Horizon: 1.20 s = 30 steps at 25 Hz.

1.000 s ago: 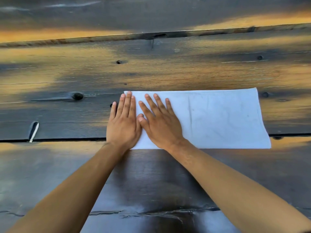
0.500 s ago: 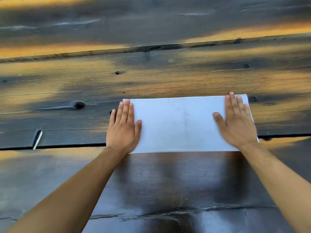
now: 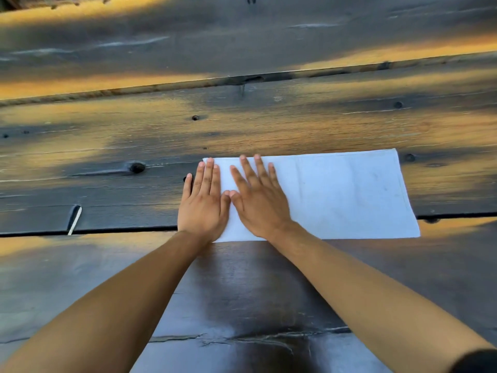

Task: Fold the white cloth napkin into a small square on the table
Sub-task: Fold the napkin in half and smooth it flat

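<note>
The white cloth napkin [image 3: 344,195] lies flat on the dark wooden table [image 3: 242,125] as a long rectangle, folded, with a faint vertical crease near its middle. My left hand [image 3: 204,205] rests palm down across the napkin's left edge, fingers together, part of it on the wood. Right beside it, my right hand [image 3: 258,200] presses flat on the napkin's left part, fingers slightly spread, its thumb touching the left thumb. Neither hand grips the cloth.
The table is made of wide dark planks with gaps between them [image 3: 107,230] and knots [image 3: 137,167]. A pale sliver [image 3: 74,220] sticks out of a slot at the left. Warm light streaks the far planks.
Half a second ago my right hand lay flat on the napkin's right end; it has slid back left to sit beside my left hand. The left hand has stayed put.
</note>
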Available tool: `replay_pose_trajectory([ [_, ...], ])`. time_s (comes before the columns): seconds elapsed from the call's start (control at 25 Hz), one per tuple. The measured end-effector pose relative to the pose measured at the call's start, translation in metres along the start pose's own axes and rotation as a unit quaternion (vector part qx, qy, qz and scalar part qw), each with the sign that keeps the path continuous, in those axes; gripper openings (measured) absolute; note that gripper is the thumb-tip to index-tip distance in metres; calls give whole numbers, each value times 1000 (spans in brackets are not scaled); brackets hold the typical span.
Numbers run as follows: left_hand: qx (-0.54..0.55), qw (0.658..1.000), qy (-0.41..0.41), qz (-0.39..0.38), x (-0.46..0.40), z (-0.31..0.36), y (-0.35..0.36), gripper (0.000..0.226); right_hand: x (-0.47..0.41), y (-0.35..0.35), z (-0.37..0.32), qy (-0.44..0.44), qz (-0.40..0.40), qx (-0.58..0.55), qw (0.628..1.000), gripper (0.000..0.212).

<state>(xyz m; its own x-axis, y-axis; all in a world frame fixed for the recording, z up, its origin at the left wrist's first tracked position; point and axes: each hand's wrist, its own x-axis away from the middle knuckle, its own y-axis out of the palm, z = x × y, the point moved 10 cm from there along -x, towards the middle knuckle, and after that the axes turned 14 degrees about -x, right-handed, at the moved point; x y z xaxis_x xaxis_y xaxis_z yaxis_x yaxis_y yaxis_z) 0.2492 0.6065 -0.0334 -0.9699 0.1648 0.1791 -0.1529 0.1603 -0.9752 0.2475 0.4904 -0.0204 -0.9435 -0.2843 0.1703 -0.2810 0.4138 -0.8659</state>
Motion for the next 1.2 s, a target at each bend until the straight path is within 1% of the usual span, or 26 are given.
replay_pose_trajectory([
  [0.08, 2, 1000, 4, 1, 1, 1, 0, 69, 5, 9, 7, -11, -16, 33, 999, 60],
  [0.2, 10, 1000, 6, 5, 0, -1, 2, 67, 21, -12, 61, 3, 11, 44, 999, 62],
  [0.36, 6, 1000, 6, 8, 0, -1, 5, 67, 70, -68, 193, 136, 76, 58, 986, 68],
  [0.4, 5, 1000, 6, 9, -1, -1, 5, 67, 81, -79, 216, 164, 79, 52, 982, 69],
  [0.48, 4, 1000, 5, 9, -1, -1, 5, 67, 90, -88, 234, 191, 69, 43, 978, 70],
  [0.52, 4, 1000, 3, 9, -1, -1, 5, 67, 90, -89, 234, 199, 72, 33, 977, 69],
  [0.6, 6, 1000, 0, 6, -1, -1, 5, 67, 86, -90, 220, 231, 100, -23, 967, 69],
  [0.68, 4, 1000, -1, 5, -1, -1, 3, 67, 72, -85, 183, 235, 135, -69, 960, 63],
  [0.72, 2, 1000, 0, 5, 0, 0, 3, 67, 61, -77, 150, 210, 141, -76, 965, 59],
  [0.76, 2, 1000, -1, 5, -1, 0, 3, 67, 48, -65, 109, 165, 135, -78, 974, 57],
  [0.84, 9, 1000, -2, 5, 0, 0, 2, 68, 28, -29, 25, 65, 92, -70, 991, 58],
  [0.88, 12, 1000, -1, 7, 0, 0, 1, 69, 25, -10, -2, 41, 66, -64, 995, 58],
  [0.92, 13, 1000, 2, 9, 0, 0, 0, 69, 25, 4, -15, 34, 44, -54, 997, 57],
  [1.0, 13, 1000, 4, 8, 1, 0, 1, 68, 35, 15, -3, 41, 32, -19, 998, 57],
  [1.08, 15, 1000, 2, 9, 0, 0, 1, 67, 52, 6, 30, 44, 47, 12, 998, 59],
  [1.2, 11, 1000, 3, 4, 0, 0, 1, 67, 87, -24, 112, 78, 65, 50, 994, 64],
])
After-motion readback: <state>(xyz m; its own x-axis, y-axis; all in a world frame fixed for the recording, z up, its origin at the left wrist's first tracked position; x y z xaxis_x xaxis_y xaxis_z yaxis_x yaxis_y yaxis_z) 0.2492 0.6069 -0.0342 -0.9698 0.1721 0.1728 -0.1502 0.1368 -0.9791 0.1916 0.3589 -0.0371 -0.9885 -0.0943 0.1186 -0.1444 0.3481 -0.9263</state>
